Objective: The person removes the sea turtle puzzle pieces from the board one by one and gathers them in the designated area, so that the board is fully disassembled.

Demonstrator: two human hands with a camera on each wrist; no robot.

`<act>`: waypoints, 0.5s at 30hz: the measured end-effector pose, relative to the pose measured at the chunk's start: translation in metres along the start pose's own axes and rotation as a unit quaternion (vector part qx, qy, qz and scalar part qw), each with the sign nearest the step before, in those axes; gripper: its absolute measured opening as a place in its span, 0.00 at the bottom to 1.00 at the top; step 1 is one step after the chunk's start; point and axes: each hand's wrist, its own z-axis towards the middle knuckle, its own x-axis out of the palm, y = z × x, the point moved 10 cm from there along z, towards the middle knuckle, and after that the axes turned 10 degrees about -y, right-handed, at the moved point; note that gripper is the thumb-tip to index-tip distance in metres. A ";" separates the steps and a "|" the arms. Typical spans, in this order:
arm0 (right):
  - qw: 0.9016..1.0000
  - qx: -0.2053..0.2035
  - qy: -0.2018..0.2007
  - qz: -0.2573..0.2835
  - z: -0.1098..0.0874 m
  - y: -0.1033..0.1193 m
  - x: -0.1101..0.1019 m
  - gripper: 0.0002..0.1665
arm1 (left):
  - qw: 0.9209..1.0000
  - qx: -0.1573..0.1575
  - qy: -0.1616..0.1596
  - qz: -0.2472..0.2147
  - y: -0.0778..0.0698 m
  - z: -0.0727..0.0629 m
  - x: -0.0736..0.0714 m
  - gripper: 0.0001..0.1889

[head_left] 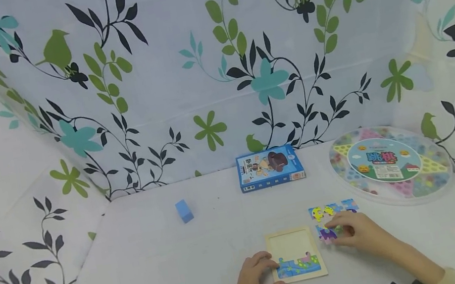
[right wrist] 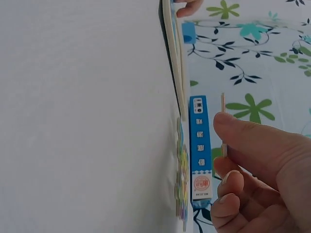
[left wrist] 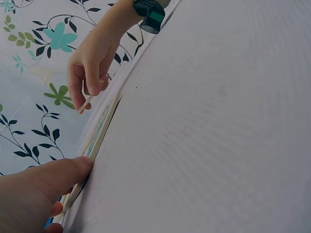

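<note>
A square wooden puzzle tray (head_left: 290,243) lies on the white table, with joined blue picture pieces filling its near part. My left hand (head_left: 251,282) grips the tray at its near left corner; the thumb (left wrist: 73,170) lies along the tray's edge in the left wrist view. Just right of the tray, my right hand (head_left: 362,232) is above loose jigsaw pieces (head_left: 317,212). Between thumb and fingers it pinches a thin puzzle piece (right wrist: 223,103), seen edge-on and raised off the table. The picture on that piece is hidden.
Behind the pieces stands a blue game box (head_left: 270,167) by the back cloth. A round, colourful board-game package (head_left: 430,163) lies at the back right. A small blue block (head_left: 184,211) sits to the left. Patterned cloth walls enclose the table.
</note>
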 end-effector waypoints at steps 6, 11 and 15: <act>0.998 -0.023 -0.051 -0.011 -0.006 -0.005 -0.026 0.18 | 1.000 -0.005 0.003 -0.005 0.000 0.000 0.000 0.16; 0.997 -0.034 -0.071 -0.019 -0.006 -0.007 -0.037 0.18 | 1.000 0.003 0.000 -0.003 -0.001 0.000 -0.001 0.16; 0.996 -0.040 -0.071 -0.027 -0.005 -0.010 -0.042 0.18 | 1.000 0.007 -0.002 0.001 -0.002 0.001 -0.002 0.16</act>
